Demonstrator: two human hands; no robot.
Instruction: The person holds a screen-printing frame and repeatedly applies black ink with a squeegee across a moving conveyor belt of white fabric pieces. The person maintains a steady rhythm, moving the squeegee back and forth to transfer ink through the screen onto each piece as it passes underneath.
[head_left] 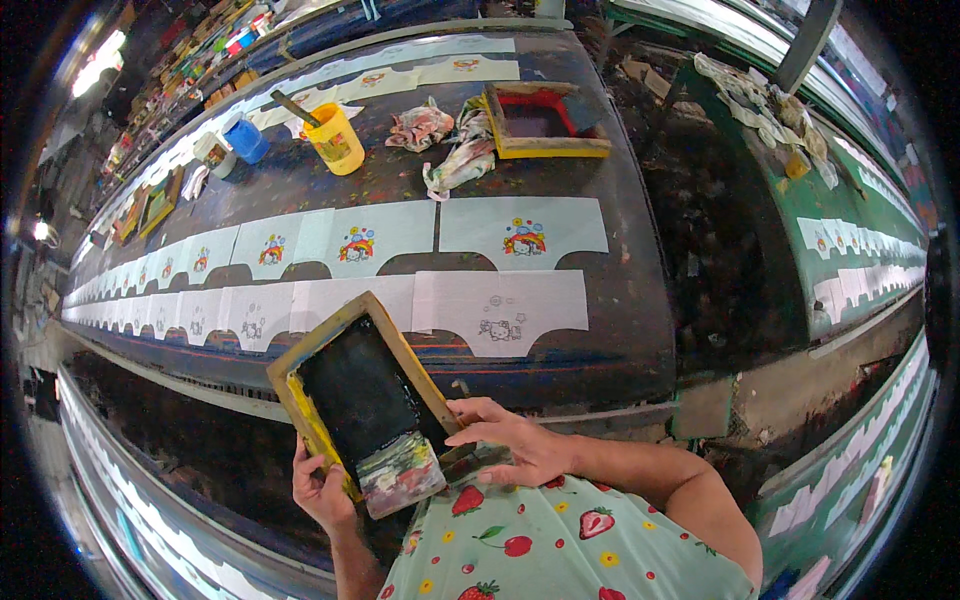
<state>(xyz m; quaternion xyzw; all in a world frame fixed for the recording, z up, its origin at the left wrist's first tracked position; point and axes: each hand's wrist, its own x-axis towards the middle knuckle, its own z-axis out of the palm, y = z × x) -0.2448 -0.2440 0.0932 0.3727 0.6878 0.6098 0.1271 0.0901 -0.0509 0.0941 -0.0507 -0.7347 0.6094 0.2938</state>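
Observation:
A wooden screen printing frame [352,372] is tilted in front of me, over the near edge of the long table. Its mesh looks black, and yellow paint marks its left side. A paint-smeared flat block, which looks like a squeegee [400,476], lies in its lower end. My left hand [322,488] grips the lower left side of the frame, thumb on top. My right hand [512,442] closes on the lower right side, fingertips near the squeegee; the undersides of its fingers are hidden. Beyond the frame lie white cloth pieces [545,300] with a dark outline print.
A farther row of cloth pieces [570,225] carries coloured rainbow prints. Behind are a yellow pot [336,142] with a stick, a blue pot [246,140], crumpled rags [462,168] and another screen frame [548,148]. A green table [790,200] with more pieces stands right.

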